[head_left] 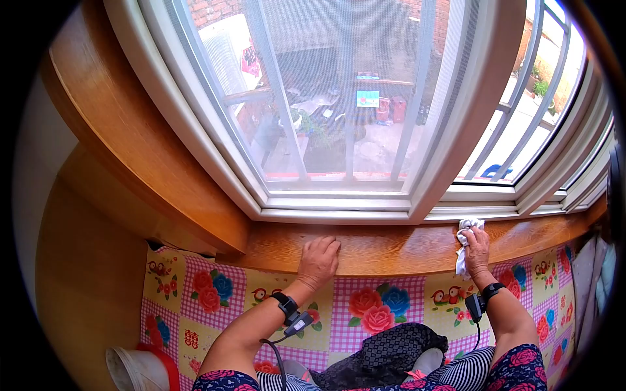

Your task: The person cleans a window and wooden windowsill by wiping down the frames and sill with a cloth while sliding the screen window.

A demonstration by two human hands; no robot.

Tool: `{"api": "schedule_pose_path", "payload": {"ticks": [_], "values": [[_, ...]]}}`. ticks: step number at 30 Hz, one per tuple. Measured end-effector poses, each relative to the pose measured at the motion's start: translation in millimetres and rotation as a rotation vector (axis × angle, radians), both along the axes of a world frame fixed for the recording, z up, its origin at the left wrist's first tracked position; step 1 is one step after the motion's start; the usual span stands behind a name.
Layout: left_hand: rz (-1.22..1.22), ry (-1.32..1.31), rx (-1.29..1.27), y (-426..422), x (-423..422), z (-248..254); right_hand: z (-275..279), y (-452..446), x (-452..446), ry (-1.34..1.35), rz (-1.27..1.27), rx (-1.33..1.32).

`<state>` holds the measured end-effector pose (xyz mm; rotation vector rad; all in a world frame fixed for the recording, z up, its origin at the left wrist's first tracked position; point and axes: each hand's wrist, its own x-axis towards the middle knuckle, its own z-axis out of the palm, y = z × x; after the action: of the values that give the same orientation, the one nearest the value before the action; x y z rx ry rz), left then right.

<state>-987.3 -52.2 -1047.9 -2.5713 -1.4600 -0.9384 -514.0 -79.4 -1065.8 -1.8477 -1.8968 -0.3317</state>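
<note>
My right hand [477,249] is closed on a white cloth [462,253], pressed on the wooden window sill [385,251] near its right part. The cloth hangs a little over the sill's front edge. Further left, my left hand [319,260] rests on the same sill with its fingers bent against the wood; whether anything lies under them is hidden. Both wrists wear black straps with a small device and a cable. Just behind the sill stands the white window frame [336,216].
Above the sill is a screened window panel [339,117], with bars outside. A curved wooden casing [150,163] runs down the left. Below lies a flowered, checked cover [380,306] with a dark patterned cloth [385,355]. A whitish bucket [134,370] stands at the lower left.
</note>
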Motion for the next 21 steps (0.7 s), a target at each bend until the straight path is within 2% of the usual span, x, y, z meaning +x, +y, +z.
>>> {"api": "schedule_pose_path", "payload": {"ticks": [21], "values": [[0.002, 0.026, -0.029, -1.1, 0.2, 3.0, 2.1, -0.2, -1.8, 0.010, 0.002, 0.009]]}}
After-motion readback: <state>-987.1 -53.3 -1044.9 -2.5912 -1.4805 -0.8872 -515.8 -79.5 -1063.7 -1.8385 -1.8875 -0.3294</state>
